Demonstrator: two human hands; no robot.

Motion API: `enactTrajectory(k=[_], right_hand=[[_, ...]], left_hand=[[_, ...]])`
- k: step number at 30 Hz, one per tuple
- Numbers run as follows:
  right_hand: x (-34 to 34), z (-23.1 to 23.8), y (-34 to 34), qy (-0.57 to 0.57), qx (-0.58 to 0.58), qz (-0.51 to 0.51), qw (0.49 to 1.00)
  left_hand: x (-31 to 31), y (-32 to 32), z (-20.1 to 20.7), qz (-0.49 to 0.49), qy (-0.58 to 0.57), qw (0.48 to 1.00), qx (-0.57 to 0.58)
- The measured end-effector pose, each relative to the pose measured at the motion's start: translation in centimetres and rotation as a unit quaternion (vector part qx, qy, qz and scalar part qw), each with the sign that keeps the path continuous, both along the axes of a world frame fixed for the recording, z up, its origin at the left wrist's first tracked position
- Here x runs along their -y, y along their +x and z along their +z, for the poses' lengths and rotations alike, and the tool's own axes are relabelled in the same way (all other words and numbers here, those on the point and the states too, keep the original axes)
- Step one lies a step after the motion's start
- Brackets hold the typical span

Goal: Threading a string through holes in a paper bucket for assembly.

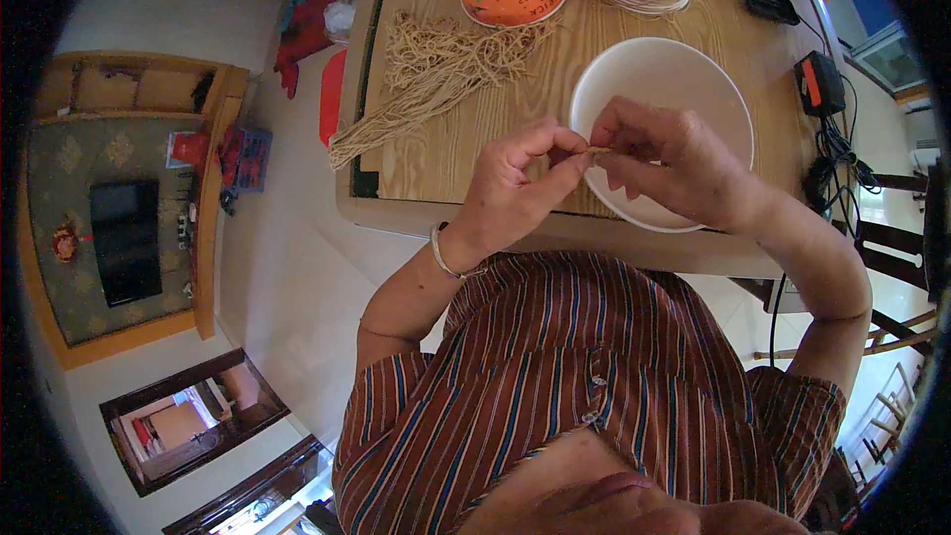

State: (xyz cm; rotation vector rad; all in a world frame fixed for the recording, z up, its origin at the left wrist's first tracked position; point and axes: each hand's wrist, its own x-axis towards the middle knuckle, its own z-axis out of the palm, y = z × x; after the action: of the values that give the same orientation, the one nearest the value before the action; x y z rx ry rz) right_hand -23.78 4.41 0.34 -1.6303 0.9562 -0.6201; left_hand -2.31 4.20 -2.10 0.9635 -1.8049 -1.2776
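The left hand (515, 180) and right hand (688, 163) meet, fingertips pinching a cord (598, 151), mostly hidden, at the tub (688, 79)'s left rim. It looks light, soft and limp, probably best pinched near an end. Farther off, a loose bundle (446, 64) lies on the surface (551, 81).

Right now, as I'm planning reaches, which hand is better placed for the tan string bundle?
Left hand, probably: it's nearer the bundle; the right hand is over the round white bucket.

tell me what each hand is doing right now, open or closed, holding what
Left hand: closed, pinching tan string at the fingertips.
Right hand: closed, fingertips pinching the tan string too.
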Motion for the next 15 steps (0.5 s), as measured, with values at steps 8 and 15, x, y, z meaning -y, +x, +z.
enactTrajectory(k=[8, 15], right_hand=[[-0.25, -0.24, -0.36, 0.024, 0.006, -0.021, 0.999], [-0.19, -0.47, -0.60, -0.087, -0.042, 0.022, 0.995]], left_hand=[[-0.05, 0.31, -0.32, -0.002, 0.065, 0.998, -0.016], [-0.32, 0.06, 0.35, 0.015, 0.161, 0.984, -0.074]])
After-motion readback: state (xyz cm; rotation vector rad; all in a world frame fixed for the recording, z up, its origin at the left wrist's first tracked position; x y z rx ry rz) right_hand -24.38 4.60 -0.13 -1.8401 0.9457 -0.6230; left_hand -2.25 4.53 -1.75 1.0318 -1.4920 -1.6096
